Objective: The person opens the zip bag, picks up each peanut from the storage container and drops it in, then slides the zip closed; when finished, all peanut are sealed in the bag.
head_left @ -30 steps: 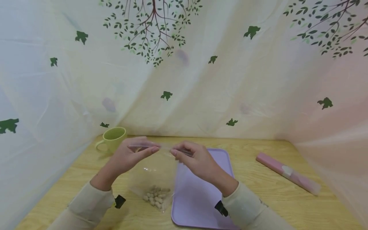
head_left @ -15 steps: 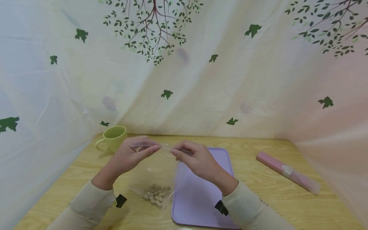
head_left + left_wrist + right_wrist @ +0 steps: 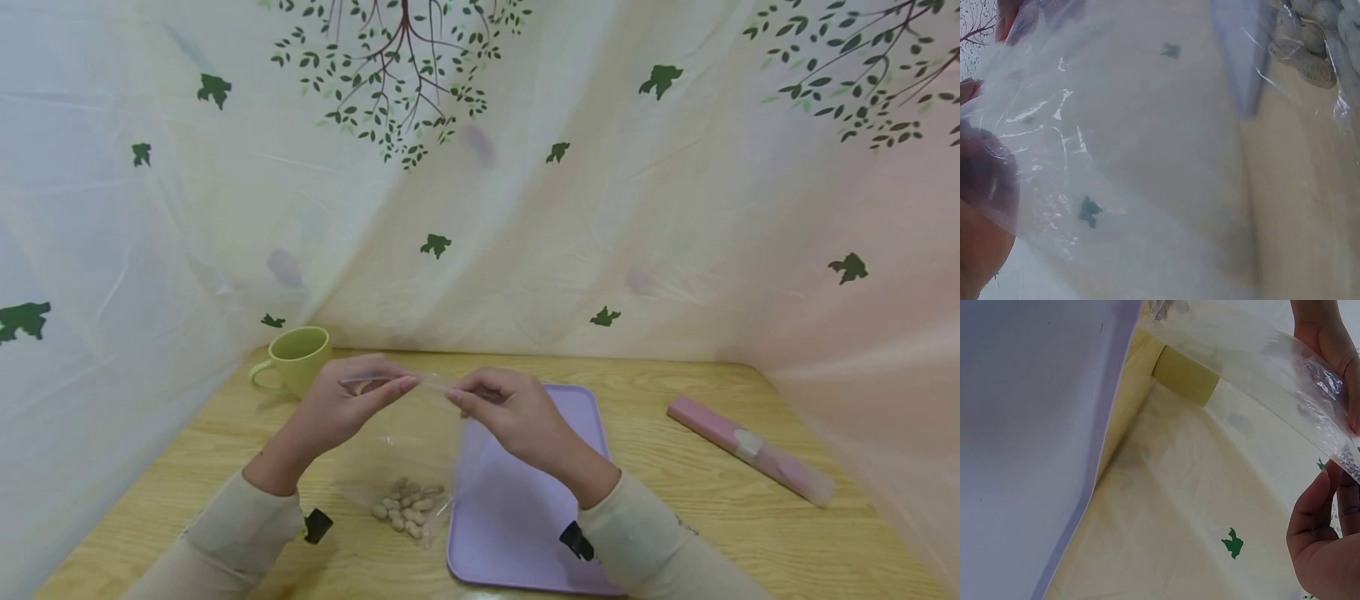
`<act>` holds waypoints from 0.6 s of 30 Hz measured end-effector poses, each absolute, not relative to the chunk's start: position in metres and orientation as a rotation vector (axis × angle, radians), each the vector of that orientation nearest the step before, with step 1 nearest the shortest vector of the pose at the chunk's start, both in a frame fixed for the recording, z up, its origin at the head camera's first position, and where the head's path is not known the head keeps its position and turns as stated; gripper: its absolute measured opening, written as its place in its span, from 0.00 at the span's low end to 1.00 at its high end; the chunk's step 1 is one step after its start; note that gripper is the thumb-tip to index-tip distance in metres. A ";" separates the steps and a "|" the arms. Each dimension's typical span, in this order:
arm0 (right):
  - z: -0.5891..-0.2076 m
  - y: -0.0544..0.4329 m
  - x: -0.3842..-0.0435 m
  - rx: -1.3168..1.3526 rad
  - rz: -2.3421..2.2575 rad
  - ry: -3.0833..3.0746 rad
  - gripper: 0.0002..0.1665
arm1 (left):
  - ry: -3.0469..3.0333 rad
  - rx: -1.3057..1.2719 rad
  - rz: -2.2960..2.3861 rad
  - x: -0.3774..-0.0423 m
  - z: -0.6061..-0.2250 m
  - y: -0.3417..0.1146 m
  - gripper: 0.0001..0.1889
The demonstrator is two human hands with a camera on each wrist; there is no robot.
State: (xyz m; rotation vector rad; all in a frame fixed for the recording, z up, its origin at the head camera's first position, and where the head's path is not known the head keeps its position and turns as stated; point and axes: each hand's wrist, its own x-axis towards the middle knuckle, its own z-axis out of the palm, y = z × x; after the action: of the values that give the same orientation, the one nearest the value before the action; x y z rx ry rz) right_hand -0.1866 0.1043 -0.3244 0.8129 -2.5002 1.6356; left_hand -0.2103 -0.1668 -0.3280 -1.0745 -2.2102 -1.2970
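Observation:
A clear plastic bag (image 3: 408, 437) hangs from both hands, with several unshelled peanuts (image 3: 405, 507) gathered at its bottom. Its top edge is pinched on the left side by my left hand (image 3: 345, 400), thumb against fingers. On the right side, my right hand (image 3: 513, 412) pinches the same edge, a small gap from the left fingertips. Through the film in the left wrist view, the peanuts (image 3: 1310, 47) show at the upper right. The right wrist view has the bag (image 3: 1260, 375) stretched between the two hands.
A lilac tray (image 3: 517, 533) lies right of the bag, partly under my right forearm. Behind my left hand stands a green mug (image 3: 296, 358). A pink roll in clear wrap (image 3: 750, 450) lies at the right. A leaf-printed curtain (image 3: 510, 250) surrounds the wooden table (image 3: 660, 533).
Both hands keep their pinch on the bag's edge and have barely moved. The head view has shifted very slightly.

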 end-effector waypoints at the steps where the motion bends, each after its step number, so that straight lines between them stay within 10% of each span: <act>1: -0.324 0.104 -0.187 0.804 1.625 -2.511 0.11 | -2.202 -1.076 -1.298 -0.211 -0.328 -0.167 0.09; 10: -0.322 0.122 -0.195 0.583 1.478 -2.623 0.34 | -2.450 -0.607 -1.446 -0.223 -0.325 -0.168 0.14; 18: -0.332 0.152 -0.198 0.538 1.433 -2.622 0.32 | -2.643 -0.308 -1.422 -0.266 -0.346 -0.178 0.29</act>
State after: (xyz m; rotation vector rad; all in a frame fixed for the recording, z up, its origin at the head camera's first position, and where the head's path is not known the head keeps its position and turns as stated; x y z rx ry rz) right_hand -0.1978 0.1522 -0.3320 0.5380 -2.6220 1.4325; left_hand -0.2662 -0.1783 -0.3456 -0.3076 -2.6425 -1.4216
